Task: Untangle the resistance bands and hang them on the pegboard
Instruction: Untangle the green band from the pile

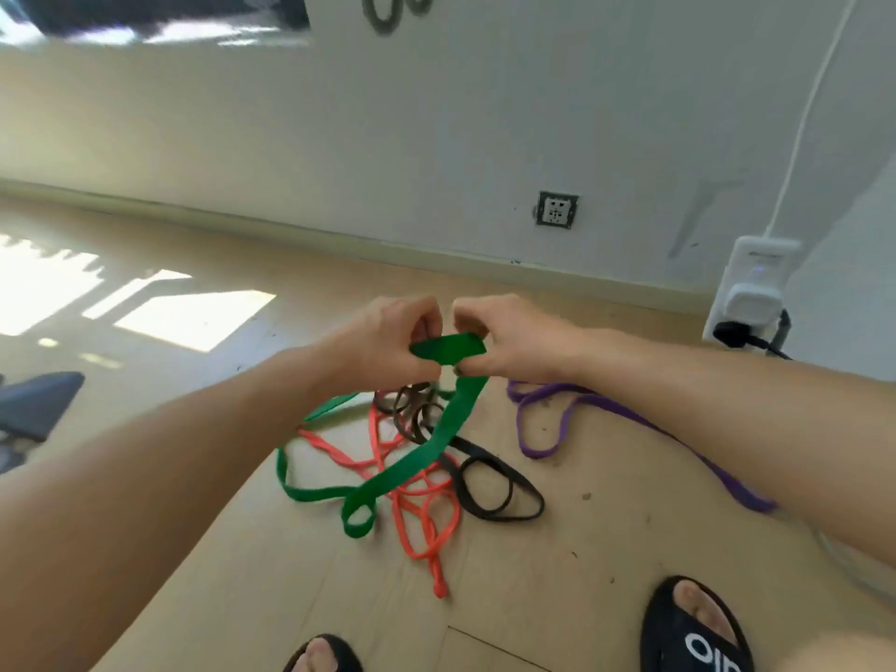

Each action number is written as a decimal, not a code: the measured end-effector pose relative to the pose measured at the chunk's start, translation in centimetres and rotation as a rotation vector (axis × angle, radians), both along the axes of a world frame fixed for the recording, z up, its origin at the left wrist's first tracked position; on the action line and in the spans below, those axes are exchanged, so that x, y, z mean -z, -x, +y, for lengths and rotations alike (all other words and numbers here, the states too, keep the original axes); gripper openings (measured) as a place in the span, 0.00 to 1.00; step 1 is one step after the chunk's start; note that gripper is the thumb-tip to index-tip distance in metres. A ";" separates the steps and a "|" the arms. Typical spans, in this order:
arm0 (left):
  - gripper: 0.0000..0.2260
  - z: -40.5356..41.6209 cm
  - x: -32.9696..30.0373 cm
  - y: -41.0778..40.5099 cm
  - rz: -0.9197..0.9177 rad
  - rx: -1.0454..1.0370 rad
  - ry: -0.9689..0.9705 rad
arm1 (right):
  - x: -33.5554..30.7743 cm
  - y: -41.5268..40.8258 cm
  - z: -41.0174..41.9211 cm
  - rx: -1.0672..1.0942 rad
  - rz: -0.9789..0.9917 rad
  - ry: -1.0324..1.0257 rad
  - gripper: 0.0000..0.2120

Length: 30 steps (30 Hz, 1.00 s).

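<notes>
My left hand (388,339) and my right hand (509,339) meet above the floor, both pinching the top of a wide green band (436,441). The green band hangs down from my fingers into a tangled pile on the wooden floor. In that pile lie an orange band (417,506), a black band (489,482) and a brown band (412,412), crossing one another. A purple band (548,419) lies apart to the right, partly hidden under my right forearm. A dark band (388,14) hangs on the wall at the top edge.
A white wall with a socket (557,210) runs behind the pile. A white plug unit (749,298) with black cables stands at the right. My feet in black slippers (693,628) are at the bottom edge. A dark object (34,405) sits at the left.
</notes>
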<state>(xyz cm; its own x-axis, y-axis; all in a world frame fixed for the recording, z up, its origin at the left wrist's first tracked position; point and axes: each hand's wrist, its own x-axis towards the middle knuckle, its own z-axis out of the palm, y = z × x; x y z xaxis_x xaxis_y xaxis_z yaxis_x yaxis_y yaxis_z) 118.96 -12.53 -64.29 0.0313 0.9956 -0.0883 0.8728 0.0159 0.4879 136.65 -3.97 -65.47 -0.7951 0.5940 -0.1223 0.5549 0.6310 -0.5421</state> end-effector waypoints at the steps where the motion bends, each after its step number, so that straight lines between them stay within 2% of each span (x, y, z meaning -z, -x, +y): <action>1: 0.11 -1.1 -1.5 0.0 -0.010 -0.031 -0.082 | -1.9 -0.1 -0.8 0.017 0.029 -0.045 0.12; 6: 0.07 -5.9 -6.7 -1.4 -0.034 -0.166 -0.377 | -9.3 -0.6 -5.1 0.109 0.193 -0.306 0.17; 9: 0.09 -8.2 -7.8 -2.9 -0.051 -0.190 -0.430 | -12.2 -1.6 -7.6 0.150 0.245 -0.510 0.16; 12: 0.09 -10.0 -7.7 -4.2 -0.126 -0.207 -0.440 | -13.2 -2.8 -10.0 0.173 0.321 -0.587 0.09; 16: 0.07 -10.9 -7.1 -5.7 -0.165 -0.178 -0.383 | -11.8 -4.4 -12.3 0.196 0.415 -0.484 0.10; 20: 0.06 -10.8 -7.4 -7.4 -0.152 -0.079 -0.328 | -11.2 -4.8 -13.0 0.262 0.435 -0.309 0.11; 26: 0.05 -10.4 -7.3 -7.5 -0.249 -0.097 -0.258 | -11.3 -5.6 -12.3 0.313 0.432 -0.105 0.14; 30: 0.12 -10.3 -7.0 -7.0 -0.292 -0.030 -0.150 | -11.2 -6.4 -11.6 0.270 0.405 0.084 0.15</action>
